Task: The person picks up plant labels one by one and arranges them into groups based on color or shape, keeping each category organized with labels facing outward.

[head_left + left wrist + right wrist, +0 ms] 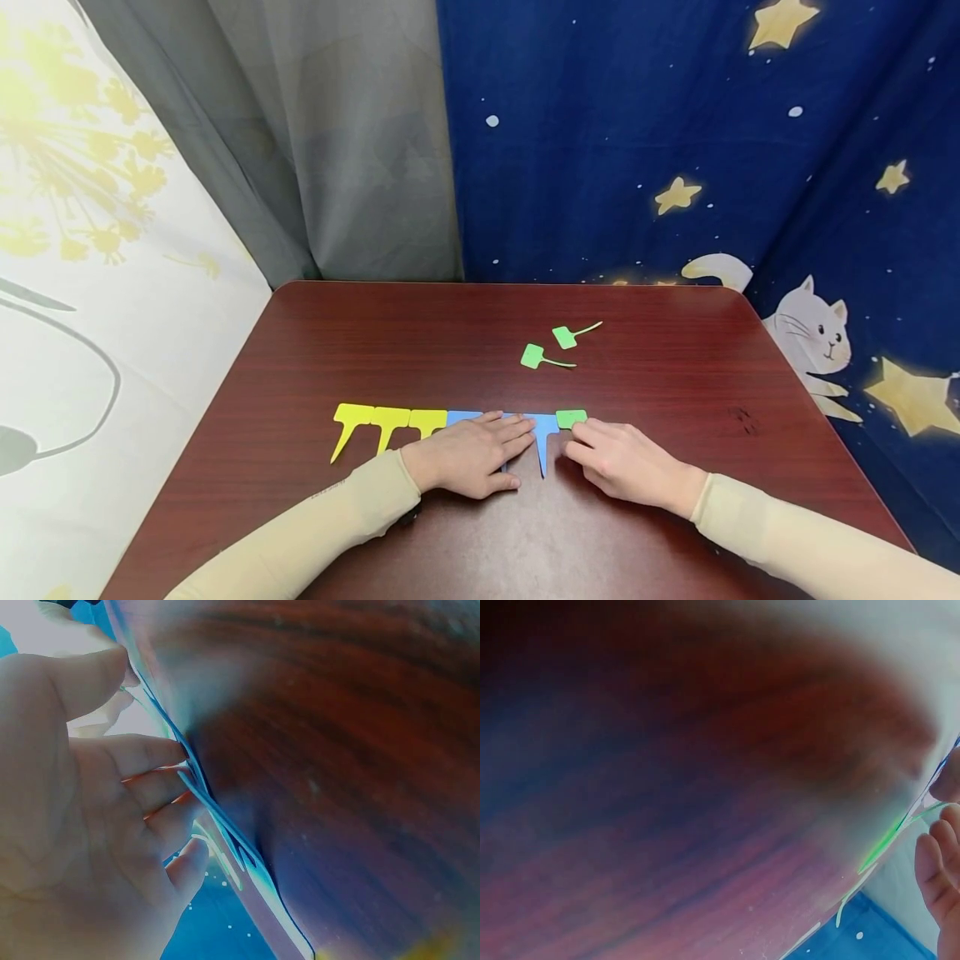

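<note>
A row of T-shaped plastic plant labels lies on the table: three yellow labels [353, 414], then blue labels [543, 427], then a green label [570, 418] at the right end. My left hand [480, 454] rests over the blue ones with fingers extended, hiding part of them. In the left wrist view, thin blue label edges [225, 819] show under the fingertips. At the row's right end my right hand [626, 462] pinches the green label by its stem, which the fingers mostly hide in the head view.
Two loose green labels [532, 357] lie farther back, stems pointing right. The dark red wooden table [360, 333] has rounded far corners. Behind it hang a grey curtain [375, 150] and a blue star-patterned curtain [585, 167].
</note>
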Motion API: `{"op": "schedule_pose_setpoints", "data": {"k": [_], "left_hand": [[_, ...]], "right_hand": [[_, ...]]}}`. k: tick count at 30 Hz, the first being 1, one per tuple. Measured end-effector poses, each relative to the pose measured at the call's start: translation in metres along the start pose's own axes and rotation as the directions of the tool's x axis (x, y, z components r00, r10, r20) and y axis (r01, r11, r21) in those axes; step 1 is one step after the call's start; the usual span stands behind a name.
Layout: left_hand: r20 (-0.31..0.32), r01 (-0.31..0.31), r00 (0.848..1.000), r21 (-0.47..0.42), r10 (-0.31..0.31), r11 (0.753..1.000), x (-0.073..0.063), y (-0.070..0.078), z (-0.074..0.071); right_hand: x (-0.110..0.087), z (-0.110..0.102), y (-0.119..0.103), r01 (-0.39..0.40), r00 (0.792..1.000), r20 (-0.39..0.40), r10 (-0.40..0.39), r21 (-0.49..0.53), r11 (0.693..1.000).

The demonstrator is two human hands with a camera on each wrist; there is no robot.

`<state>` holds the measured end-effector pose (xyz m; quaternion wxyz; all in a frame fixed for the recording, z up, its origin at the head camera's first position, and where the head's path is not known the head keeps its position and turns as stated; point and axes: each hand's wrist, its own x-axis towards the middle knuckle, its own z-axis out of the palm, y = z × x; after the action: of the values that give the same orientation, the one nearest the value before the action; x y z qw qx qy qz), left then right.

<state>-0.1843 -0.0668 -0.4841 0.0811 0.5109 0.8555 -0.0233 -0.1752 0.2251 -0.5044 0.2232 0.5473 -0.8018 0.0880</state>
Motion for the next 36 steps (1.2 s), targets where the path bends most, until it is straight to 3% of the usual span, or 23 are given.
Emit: {"op": "schedule_pose_setpoints", "data": {"k": [4, 8, 13, 17, 21, 23, 36], "left_hand": [[0.001, -0.001, 1.0, 0.003, 0.001, 1.0, 0.0, 0.0, 0.0], [0.004, -0.001, 1.0, 0.008, 0.001, 1.0, 0.001, 0.001, 0.0], [0.009, 0.002, 1.0, 0.01, -0.002, 1.0, 0.0, 0.001, 0.0], [0.007, 0.001, 1.0, 0.011, -0.001, 1.0, 0.0, 0.0, -0.001], [-0.005, -0.007, 1.0, 0.025, 0.007, 1.0, 0.002, 0.001, -0.001], [-0.01, -0.012, 1.0, 0.033, 0.012, 0.999, 0.003, 0.001, -0.001], [0.003, -0.003, 1.0, 0.034, 0.002, 0.999, 0.002, 0.001, -0.001]], "right_hand": [[0.0, -0.004, 0.0, -0.064, 0.998, 0.032, 0.062, 0.041, 0.997], [0.004, -0.01, 0.008, -0.206, 0.978, 0.05, 0.204, 0.061, 0.977], [0.01, -0.011, 0.022, -0.34, 0.936, 0.136, 0.326, 0.092, 0.936], [0.017, -0.006, 0.028, -0.429, 0.888, 0.225, 0.401, 0.09, 0.899], [0.023, -0.001, 0.029, -0.513, 0.84, 0.243, 0.485, 0.062, 0.856], [0.024, -0.001, 0.029, -0.537, 0.826, 0.243, 0.509, 0.063, 0.842], [0.016, 0.0, 0.028, -0.519, 0.84, 0.232, 0.491, 0.077, 0.851]]}}
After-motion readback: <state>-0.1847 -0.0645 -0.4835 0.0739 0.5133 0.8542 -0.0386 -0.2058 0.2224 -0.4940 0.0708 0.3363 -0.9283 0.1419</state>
